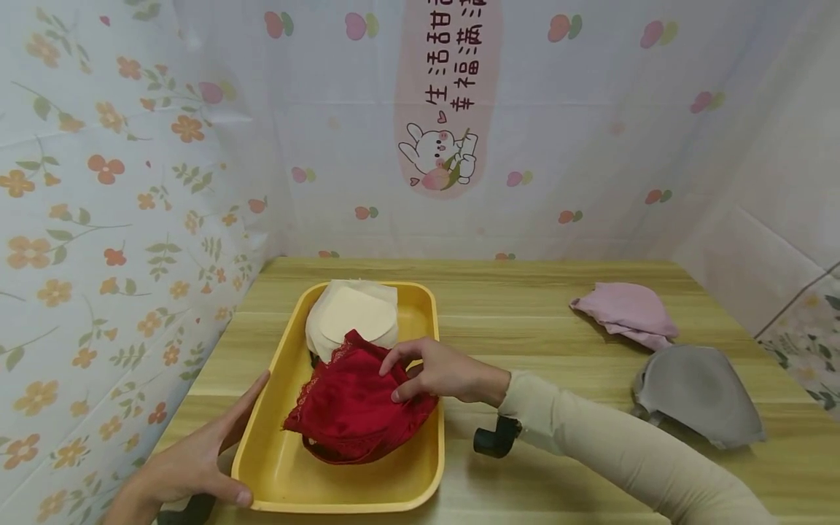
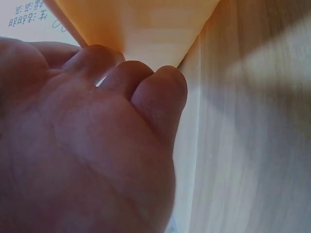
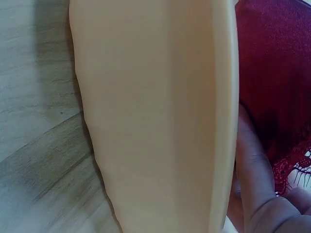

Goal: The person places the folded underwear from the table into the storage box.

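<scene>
A yellow tray [image 1: 341, 507] stands on the table, left of the middle in the head view. In it lies a red bra [image 1: 354, 408] with lace trim, its right part close to the tray's right wall. My right hand [image 1: 440, 372] reaches over that wall, thumb and forefinger apart on the red fabric. Behind the red bra rests a cream bra [image 1: 357, 313], partly covered by it. My left hand [image 1: 203, 452] touches the tray's near left corner, thumb by the front rim and fingers spread along the outer wall [image 2: 155, 29].
A folded pink bra [image 1: 626, 310] lies at the far right of the wooden table [image 1: 512, 313]. Nearer to me sits a grey bra [image 1: 698, 394], cups upward. Patterned curtains [image 1: 315, 131] border the back and the sides. Below my right wrist is a black wrist-camera piece [image 1: 495, 439].
</scene>
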### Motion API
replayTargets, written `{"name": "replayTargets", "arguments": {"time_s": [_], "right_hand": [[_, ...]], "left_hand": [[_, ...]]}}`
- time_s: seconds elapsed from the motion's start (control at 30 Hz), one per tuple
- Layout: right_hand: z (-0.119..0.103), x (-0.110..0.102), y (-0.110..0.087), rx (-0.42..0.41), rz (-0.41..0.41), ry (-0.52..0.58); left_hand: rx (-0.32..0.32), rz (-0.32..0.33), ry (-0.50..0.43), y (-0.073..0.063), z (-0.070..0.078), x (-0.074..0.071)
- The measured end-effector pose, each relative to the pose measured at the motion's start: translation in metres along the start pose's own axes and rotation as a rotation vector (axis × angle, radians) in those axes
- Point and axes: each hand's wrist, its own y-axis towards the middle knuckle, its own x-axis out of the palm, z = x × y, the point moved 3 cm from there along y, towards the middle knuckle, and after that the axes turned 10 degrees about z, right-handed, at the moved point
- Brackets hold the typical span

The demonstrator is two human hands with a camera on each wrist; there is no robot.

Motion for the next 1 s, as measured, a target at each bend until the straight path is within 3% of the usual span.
{"name": "replayTargets", "arguments": {"time_s": [0.33,0.57,0.8,1.0], "right_hand": [[-0.001,0.010,0.008,-0.016,-0.040,-0.132],[-0.004,0.024,0.015,-0.024,-0.031,-0.260],[-0.005,0.031,0.016,0.010,-0.040,-0.328],[-0.004,0.032,0.020,-0.030,-0.052,-0.440]], "left_hand": [[0.028,-0.003,0.025,0.000,0.001,0.000],[0.011,0.004,0.056,0.000,0.001,-0.001],[0.020,0.004,0.057,0.000,0.000,-0.002],[0.009,0.003,0.047,0.000,-0.002,-0.002]]}}
